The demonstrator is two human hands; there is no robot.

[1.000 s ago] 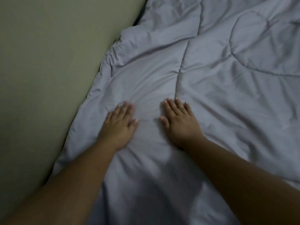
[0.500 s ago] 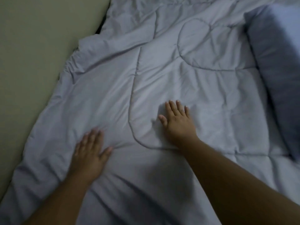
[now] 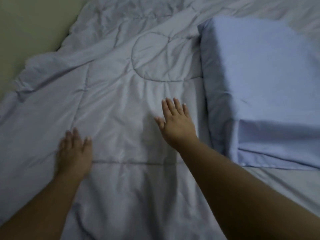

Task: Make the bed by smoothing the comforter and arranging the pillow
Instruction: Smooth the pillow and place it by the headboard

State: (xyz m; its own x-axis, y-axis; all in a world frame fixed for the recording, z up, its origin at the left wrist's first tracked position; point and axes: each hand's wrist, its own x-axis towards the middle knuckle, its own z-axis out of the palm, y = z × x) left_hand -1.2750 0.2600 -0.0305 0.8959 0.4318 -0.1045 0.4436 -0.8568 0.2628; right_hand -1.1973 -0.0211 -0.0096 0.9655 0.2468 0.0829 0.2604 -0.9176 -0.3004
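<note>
A pale grey-blue quilted comforter (image 3: pixel 121 80) covers the bed, still wrinkled near its far left edge. My left hand (image 3: pixel 74 151) lies flat on it at the lower left, fingers straight. My right hand (image 3: pixel 176 122) presses flat on the comforter near its right edge, fingers spread. A light blue pillow (image 3: pixel 263 87) lies on the bed just right of my right hand, not touched by either hand.
A beige wall (image 3: pixel 31 26) borders the bed at the upper left, close against the comforter's rumpled edge. Bare grey sheet (image 3: pixel 280 186) shows below the pillow at the lower right.
My view and both hands have shifted right across the comforter. The hands have spread further apart, the right one now close to the pillow, which has come fully into view.
</note>
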